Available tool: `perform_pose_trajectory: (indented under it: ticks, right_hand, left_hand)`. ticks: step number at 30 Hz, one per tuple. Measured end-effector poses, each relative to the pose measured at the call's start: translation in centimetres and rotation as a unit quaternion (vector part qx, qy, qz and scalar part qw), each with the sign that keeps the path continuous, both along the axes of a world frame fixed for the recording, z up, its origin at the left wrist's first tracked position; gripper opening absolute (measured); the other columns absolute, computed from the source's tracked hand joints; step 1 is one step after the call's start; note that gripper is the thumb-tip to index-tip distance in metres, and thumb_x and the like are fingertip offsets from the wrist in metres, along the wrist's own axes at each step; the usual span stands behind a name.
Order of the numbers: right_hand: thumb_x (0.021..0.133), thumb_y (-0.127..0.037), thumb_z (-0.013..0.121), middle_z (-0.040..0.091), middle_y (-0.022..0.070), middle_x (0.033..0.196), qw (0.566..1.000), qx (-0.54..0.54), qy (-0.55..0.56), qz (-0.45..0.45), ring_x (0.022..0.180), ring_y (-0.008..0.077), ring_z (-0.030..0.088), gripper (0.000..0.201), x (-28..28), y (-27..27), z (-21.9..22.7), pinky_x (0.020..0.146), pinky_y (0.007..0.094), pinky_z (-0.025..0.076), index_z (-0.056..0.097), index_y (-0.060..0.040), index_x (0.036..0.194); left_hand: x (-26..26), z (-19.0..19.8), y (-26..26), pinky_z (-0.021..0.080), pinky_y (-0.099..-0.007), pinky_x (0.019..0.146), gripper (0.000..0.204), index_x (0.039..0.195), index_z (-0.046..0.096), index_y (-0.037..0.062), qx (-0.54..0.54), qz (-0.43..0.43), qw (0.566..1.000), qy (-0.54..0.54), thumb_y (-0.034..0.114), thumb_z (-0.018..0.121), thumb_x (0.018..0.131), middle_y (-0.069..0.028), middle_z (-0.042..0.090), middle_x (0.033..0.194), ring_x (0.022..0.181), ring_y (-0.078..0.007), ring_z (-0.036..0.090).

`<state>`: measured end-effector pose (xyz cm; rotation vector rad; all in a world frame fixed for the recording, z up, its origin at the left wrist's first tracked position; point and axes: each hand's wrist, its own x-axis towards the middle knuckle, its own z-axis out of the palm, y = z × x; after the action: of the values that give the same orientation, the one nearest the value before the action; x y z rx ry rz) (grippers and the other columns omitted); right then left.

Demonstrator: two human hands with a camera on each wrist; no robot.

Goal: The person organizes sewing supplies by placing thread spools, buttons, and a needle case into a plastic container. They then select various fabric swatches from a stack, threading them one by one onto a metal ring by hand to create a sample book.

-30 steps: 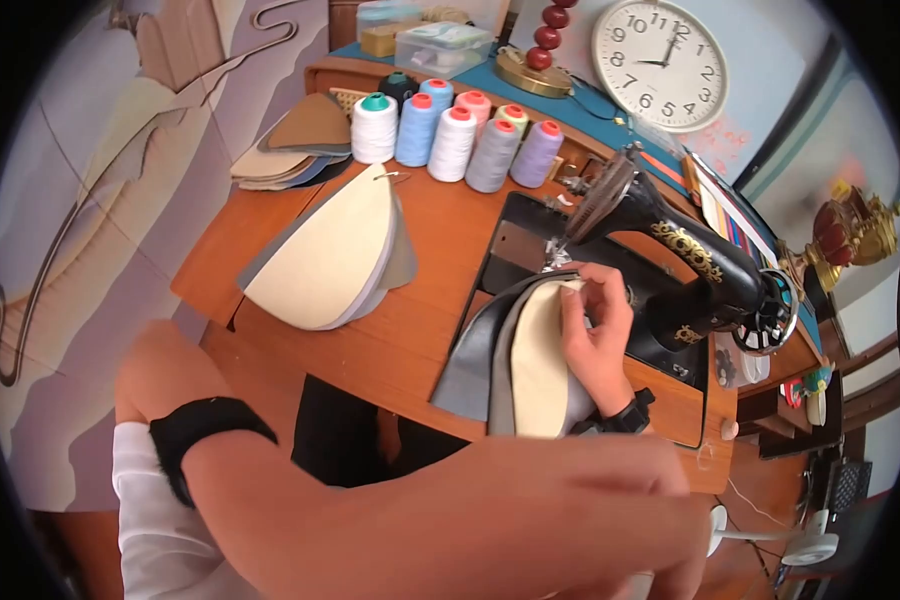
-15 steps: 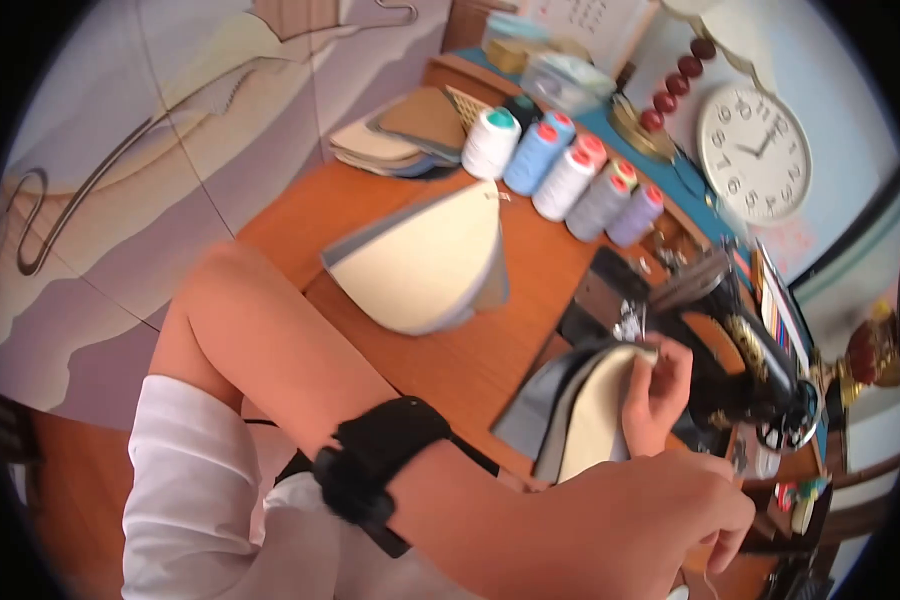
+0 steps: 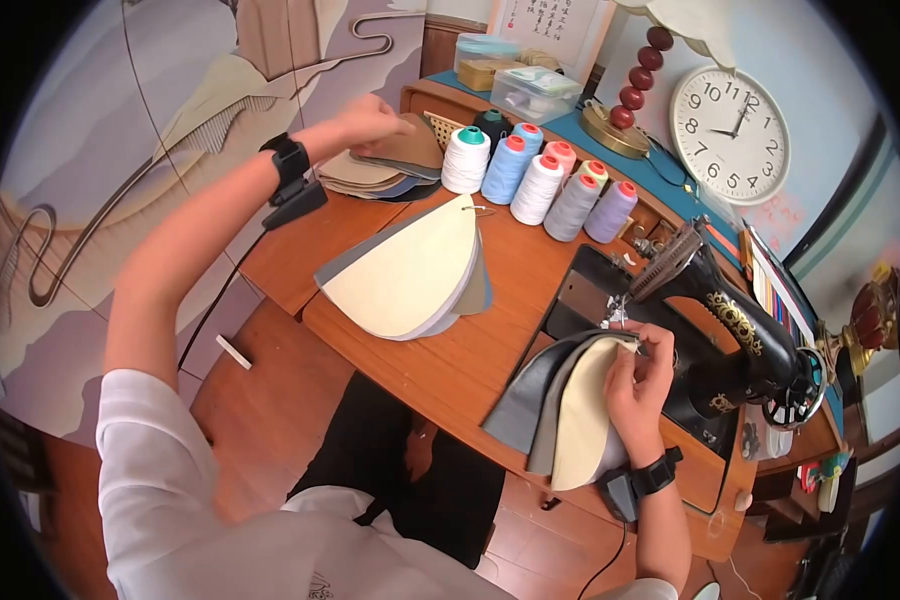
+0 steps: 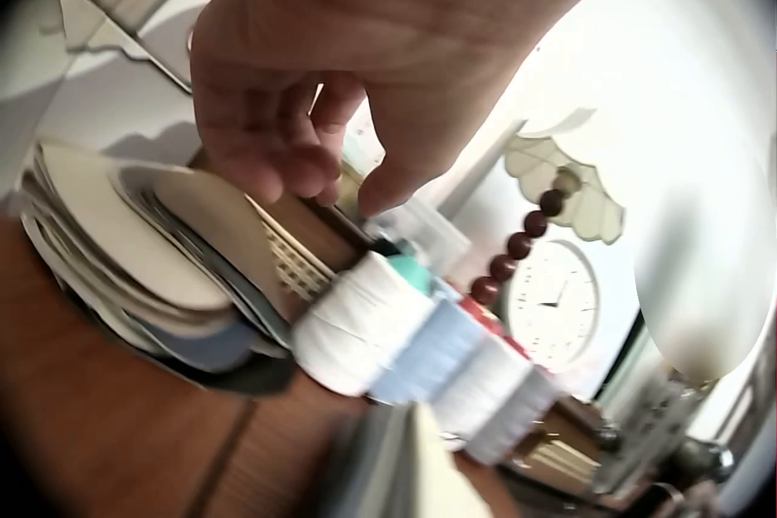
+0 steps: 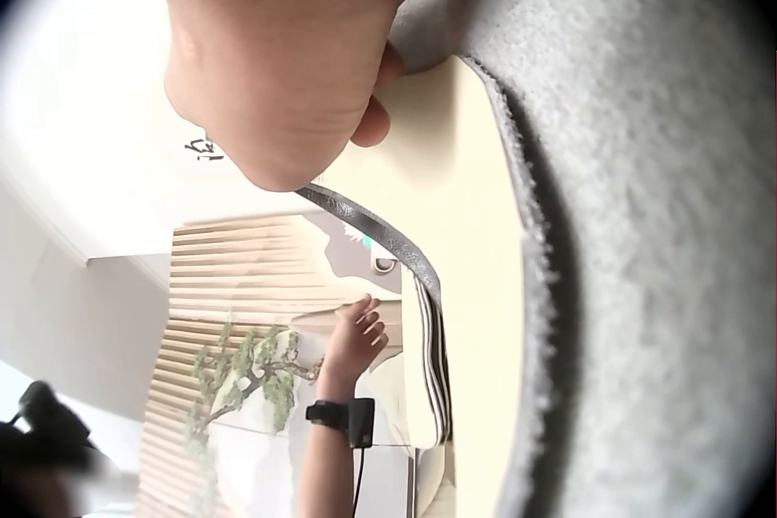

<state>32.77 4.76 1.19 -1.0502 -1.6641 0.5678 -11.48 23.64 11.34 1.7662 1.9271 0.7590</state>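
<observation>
My left hand (image 3: pixel 370 122) hovers at the stack of petal-shaped panels (image 3: pixel 355 175) at the table's far left. Its fingers are loosely bent and hold nothing in the left wrist view, where a brown panel (image 4: pixel 219 221) tops the stack. Just in front of the sewing machine (image 3: pixel 735 320), my right hand (image 3: pixel 642 375) pinches the narrow tip of several layered panels, a cream one (image 3: pixel 580 420) above dark grey ones (image 3: pixel 525 390). That tip lies close to the presser foot (image 3: pixel 617 310). The right wrist view shows a fuzzy grey underside (image 5: pixel 656 239).
Between the hands lies another cream-topped panel set (image 3: pixel 400 275), with a small clip-like piece at its tip. Several thread cones (image 3: pixel 537 190) stand behind it. A lamp base (image 3: pixel 615 130), plastic boxes (image 3: pixel 537 92) and a wall clock (image 3: pixel 730 135) are at the back.
My left hand has swung from the front right, across my body, to the panel stack at the far left. The right hand keeps its pinch on the layered panels by the machine.
</observation>
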Motion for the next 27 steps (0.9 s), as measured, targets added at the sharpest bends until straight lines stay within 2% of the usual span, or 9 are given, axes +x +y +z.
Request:
perform_pose_trajectory:
  ticks: [2, 4, 5, 7, 11, 15, 18, 21, 27]
  right_hand:
    - [0.095, 0.007, 0.050, 0.067, 0.0162, 0.116, 1.000, -0.021, 0.013, 0.006, 0.084, 0.0107, 0.066, 0.016, 0.1, 0.0, 0.2, 0.065, 0.0221, 0.053, 0.047, 0.0010, 0.109]
    - [0.095, 0.006, 0.051, 0.068, 0.0163, 0.115, 1.000, 0.007, 0.003, -0.008, 0.079, 0.0100, 0.066, 0.016, -0.1, 0.2, 0.2, 0.064, 0.0223, 0.053, 0.046, 0.0006, 0.109]
    - [0.095, 0.006, 0.052, 0.069, 0.0162, 0.115, 1.000, 0.013, -0.004, -0.009, 0.078, 0.0099, 0.067, 0.016, 0.0, 0.2, 0.3, 0.064, 0.0226, 0.053, 0.046, 0.0005, 0.109]
    - [0.095, 0.005, 0.052, 0.071, 0.0160, 0.115, 1.000, 0.010, -0.024, -0.018, 0.077, 0.0102, 0.069, 0.016, 0.1, 0.0, 0.7, 0.065, 0.0233, 0.053, 0.046, 0.0001, 0.109]
    - [0.095, 0.006, 0.051, 0.071, 0.0158, 0.114, 0.999, 0.031, -0.038, -0.007, 0.081, 0.0128, 0.072, 0.016, 0.2, 0.1, 0.7, 0.066, 0.0240, 0.054, 0.046, 0.0004, 0.109]
    - [0.095, 0.007, 0.050, 0.071, 0.0157, 0.114, 1.000, 0.026, -0.013, 0.002, 0.082, 0.0144, 0.073, 0.016, 0.0, 0.0, 0.7, 0.066, 0.0242, 0.054, 0.047, 0.0009, 0.110]
    - [0.095, 0.008, 0.049, 0.071, 0.0157, 0.114, 0.999, 0.038, -0.019, 0.001, 0.083, 0.0150, 0.073, 0.017, 0.1, 0.0, 0.9, 0.066, 0.0244, 0.054, 0.048, 0.0012, 0.111]
    - [0.094, 0.008, 0.049, 0.071, 0.0149, 0.113, 0.999, 0.031, -0.020, 0.018, 0.080, 0.0139, 0.073, 0.019, 0.2, 0.0, 0.9, 0.065, 0.0242, 0.054, 0.049, 0.0013, 0.112]
    - [0.094, 0.008, 0.049, 0.070, 0.0134, 0.111, 1.000, 0.017, -0.017, 0.017, 0.080, 0.0143, 0.073, 0.020, 0.3, 0.1, 0.9, 0.065, 0.0255, 0.055, 0.049, 0.0016, 0.113]
  left_hand:
    - [-2.1, -1.2, 3.1, 0.052, -0.0303, 0.054, 0.046, 0.094, 0.070, 0.0000, -0.004, 0.018, 0.999, 0.047, 0.046, 0.071, 0.087, -0.0071, 0.063, 0.070, 0.062, -0.0153, 0.063]
    - [-2.3, -1.8, 4.8, 0.058, -0.0390, 0.072, 0.061, 0.115, 0.071, -0.0019, -0.067, 0.063, 0.967, 0.237, 0.051, 0.072, 0.085, -0.0169, 0.074, 0.107, 0.089, -0.0295, 0.073]
    - [-2.1, -1.9, 5.2, 0.058, -0.0390, 0.072, 0.061, 0.115, 0.071, -0.0019, -0.061, 0.058, 0.968, 0.236, 0.051, 0.072, 0.085, -0.0169, 0.074, 0.107, 0.089, -0.0295, 0.073]
    - [-1.6, -2.7, 5.4, 0.056, -0.0433, 0.084, 0.070, 0.125, 0.067, -0.0011, -0.100, 0.062, 0.958, 0.262, 0.056, 0.071, 0.084, -0.0201, 0.070, 0.121, 0.107, -0.0339, 0.070]
    - [-1.1, -3.1, 5.6, 0.055, -0.0458, 0.090, 0.073, 0.129, 0.066, 0.0034, -0.088, 0.093, 0.960, 0.250, 0.057, 0.075, 0.081, -0.0155, 0.068, 0.128, 0.112, -0.0318, 0.068]
    - [-1.2, -3.1, 5.5, 0.055, -0.0440, 0.089, 0.068, 0.128, 0.066, 0.0051, -0.078, 0.118, 0.967, 0.210, 0.049, 0.081, 0.078, -0.0168, 0.068, 0.127, 0.113, -0.0324, 0.068]
    - [-0.9, -2.9, 4.4, 0.056, -0.0438, 0.088, 0.061, 0.123, 0.067, 0.0053, -0.001, 0.102, 0.965, 0.243, 0.039, 0.084, 0.076, -0.0186, 0.069, 0.123, 0.111, -0.0347, 0.067]
    - [-1.3, -3.8, 3.7, 0.055, -0.0461, 0.085, 0.045, 0.109, 0.068, 0.0033, 0.083, 0.110, 0.957, 0.256, 0.032, 0.082, 0.077, -0.0186, 0.070, 0.110, 0.105, -0.0364, 0.067]
    - [-1.7, -4.4, 3.4, 0.054, -0.0455, 0.083, 0.032, 0.097, 0.066, 0.0049, 0.117, 0.093, 0.961, 0.231, 0.028, 0.080, 0.079, -0.0164, 0.070, 0.109, 0.104, -0.0359, 0.067]
